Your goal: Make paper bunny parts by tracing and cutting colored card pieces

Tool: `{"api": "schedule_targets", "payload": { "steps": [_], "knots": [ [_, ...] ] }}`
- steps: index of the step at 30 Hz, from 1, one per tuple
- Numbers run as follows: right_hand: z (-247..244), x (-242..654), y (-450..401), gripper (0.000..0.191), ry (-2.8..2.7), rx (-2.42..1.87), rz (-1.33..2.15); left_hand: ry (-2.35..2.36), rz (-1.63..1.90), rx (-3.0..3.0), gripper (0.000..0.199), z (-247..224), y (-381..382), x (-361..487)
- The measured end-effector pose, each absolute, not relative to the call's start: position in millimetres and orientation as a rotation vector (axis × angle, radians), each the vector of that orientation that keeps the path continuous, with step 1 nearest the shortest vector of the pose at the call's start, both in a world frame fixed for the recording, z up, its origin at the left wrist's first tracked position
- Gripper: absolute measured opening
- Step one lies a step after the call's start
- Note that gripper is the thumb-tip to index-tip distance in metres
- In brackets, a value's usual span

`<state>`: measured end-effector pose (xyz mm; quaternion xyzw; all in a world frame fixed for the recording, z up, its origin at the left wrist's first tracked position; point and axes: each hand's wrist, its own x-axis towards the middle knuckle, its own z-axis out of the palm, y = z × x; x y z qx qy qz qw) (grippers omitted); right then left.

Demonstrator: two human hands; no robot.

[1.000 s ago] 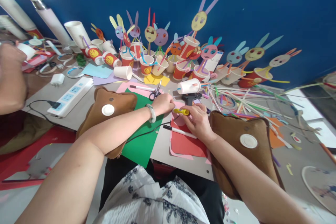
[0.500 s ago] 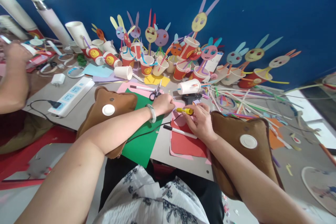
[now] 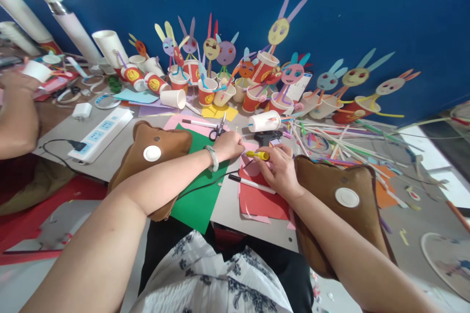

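Note:
My left hand [image 3: 228, 145], with a bracelet on its wrist, is closed at the fingertips; what they hold, if anything, is hidden. My right hand [image 3: 281, 166] pinches a small yellow tube-like piece [image 3: 261, 155], its narrow end pointing at my left fingertips. Both hands are close together over pink and red paper [image 3: 262, 200]. A white marker with a black cap [image 3: 253, 184] lies on the red sheet below them. Scissors [image 3: 217, 132] lie just beyond my left hand. Beyond my right hand is a black glue gun [image 3: 268, 137]. Green paper [image 3: 198, 195] lies beneath my left wrist.
Brown cushion-like pads [image 3: 161, 142] lie under my forearms. Along the blue wall stand paper cups [image 3: 207, 92] with paper rabbit figures. Paper strips [image 3: 341, 137] are heaped at right, a power strip [image 3: 103, 134] at left. Another person's hand [image 3: 16, 80] is at far left.
My two hands and the yellow piece stay almost where they were. At far left, the other person's hand has shifted, and a white cup shows beside it.

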<state>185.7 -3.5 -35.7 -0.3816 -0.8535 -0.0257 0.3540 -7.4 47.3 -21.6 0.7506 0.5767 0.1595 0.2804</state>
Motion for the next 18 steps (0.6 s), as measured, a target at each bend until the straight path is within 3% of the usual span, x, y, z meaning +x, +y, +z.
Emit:
{"api": "schedule_targets", "payload": {
  "steps": [18],
  "knots": [
    [-36.5, 184.9, -1.5, 0.011, -2.174, -1.015, -0.069, 1.541, 0.422, 2.053, 0.014, -20.3, 45.6, -8.1]
  ]
}}
